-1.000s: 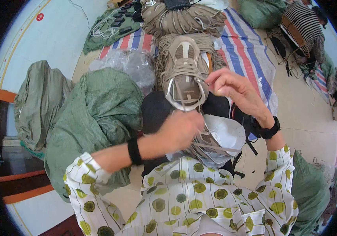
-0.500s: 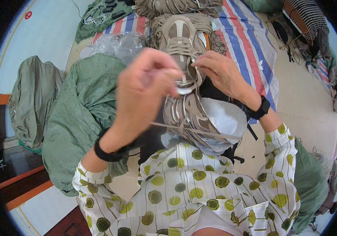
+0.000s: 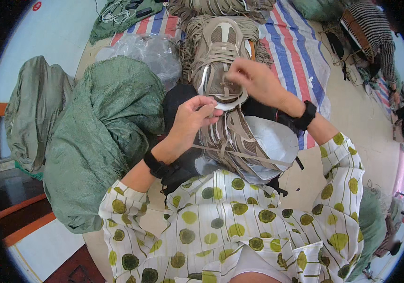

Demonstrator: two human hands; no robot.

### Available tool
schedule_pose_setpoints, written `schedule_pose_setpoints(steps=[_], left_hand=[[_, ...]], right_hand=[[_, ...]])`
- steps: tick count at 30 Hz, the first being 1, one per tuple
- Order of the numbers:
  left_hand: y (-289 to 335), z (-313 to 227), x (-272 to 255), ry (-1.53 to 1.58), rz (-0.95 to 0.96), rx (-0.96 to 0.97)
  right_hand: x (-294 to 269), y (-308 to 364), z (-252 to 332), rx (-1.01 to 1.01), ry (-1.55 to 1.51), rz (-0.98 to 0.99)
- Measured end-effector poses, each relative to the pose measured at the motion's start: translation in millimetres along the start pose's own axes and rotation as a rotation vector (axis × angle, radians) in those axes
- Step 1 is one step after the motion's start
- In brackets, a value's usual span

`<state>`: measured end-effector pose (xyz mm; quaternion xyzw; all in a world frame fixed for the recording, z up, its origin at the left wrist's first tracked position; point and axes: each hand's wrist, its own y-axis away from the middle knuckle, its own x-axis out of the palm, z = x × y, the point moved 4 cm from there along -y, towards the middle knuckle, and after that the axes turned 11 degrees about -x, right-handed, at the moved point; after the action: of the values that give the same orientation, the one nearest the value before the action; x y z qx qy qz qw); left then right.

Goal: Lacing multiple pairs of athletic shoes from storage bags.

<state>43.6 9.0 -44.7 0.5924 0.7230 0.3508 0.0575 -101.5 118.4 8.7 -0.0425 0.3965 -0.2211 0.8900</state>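
Note:
A beige-brown shoe upper [image 3: 221,73] with crossed laces [image 3: 218,54] lies in front of me, its toe pointing away. My left hand [image 3: 195,118] is at its near end by the white-edged collar, thumb and fingers pinched together. Whatever the pinch holds is too small to make out. Over the tongue, on the right side, hangs my right hand [image 3: 258,82]; its fingers are curled closed and slightly blurred, hiding anything in them. Nearer my lap rests a bundle of similar shoe uppers [image 3: 232,139] with a flat strap across it and pale lining [image 3: 272,139] showing.
Beyond the upper lie piles of beige laces [image 3: 254,33] on a striped plastic sheet [image 3: 289,52]. To the left are a green woven sack [image 3: 100,118], a grey-green sack [image 3: 39,113] and clear plastic bags [image 3: 145,52]. Striped knitwear [image 3: 374,28] sits far right.
My left hand has dropped from beside the tongue toward the collar, nearer to me. The right hand has lifted slightly and curled its fingers, staying over the upper's right side.

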Motion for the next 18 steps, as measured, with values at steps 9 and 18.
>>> schedule_pose_setpoints(steps=[9, 18], left_hand=[[-9, -7, 21, 0.424, -0.012, 0.005], [-42, -10, 24, 0.452, 0.101, 0.059]], right_hand=[[-44, -5, -18, 0.204, -0.869, -0.457], [-87, -9, -30, 0.080, -0.875, -0.621]])
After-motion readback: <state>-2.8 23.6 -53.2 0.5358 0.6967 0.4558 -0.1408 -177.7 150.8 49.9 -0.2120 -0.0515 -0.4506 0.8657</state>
